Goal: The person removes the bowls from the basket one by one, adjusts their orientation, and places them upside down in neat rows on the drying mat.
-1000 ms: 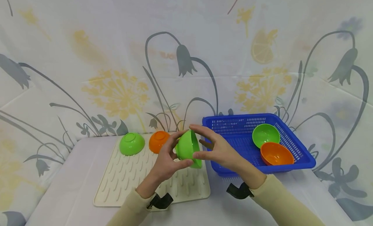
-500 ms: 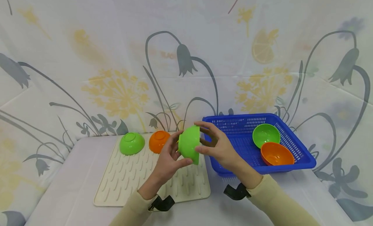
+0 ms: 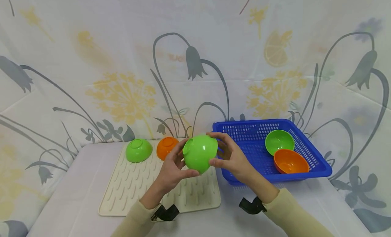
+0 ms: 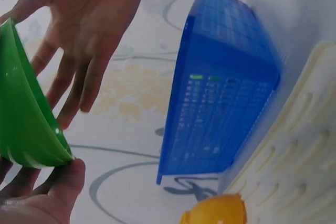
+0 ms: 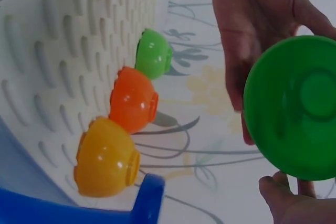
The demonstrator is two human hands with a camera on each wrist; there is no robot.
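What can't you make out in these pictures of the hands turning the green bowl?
- Yellow plastic bowl: hidden in the head view behind the held green plastic bowl.
- Held bowl's inside: turned away in the head view, cut off at the left wrist view's edge.
- Blue plastic basket: its near corner hidden by the right hand.

Basket (image 3: 317, 162) right of mat (image 3: 128, 193)

I hold a glossy bright green plastic bowl (image 3: 200, 153) between both my hands, lifted above the drying mat. It is tipped on its side, its round foot ring pointing toward ten o'clock and its open mouth turned toward four o'clock, away from view.
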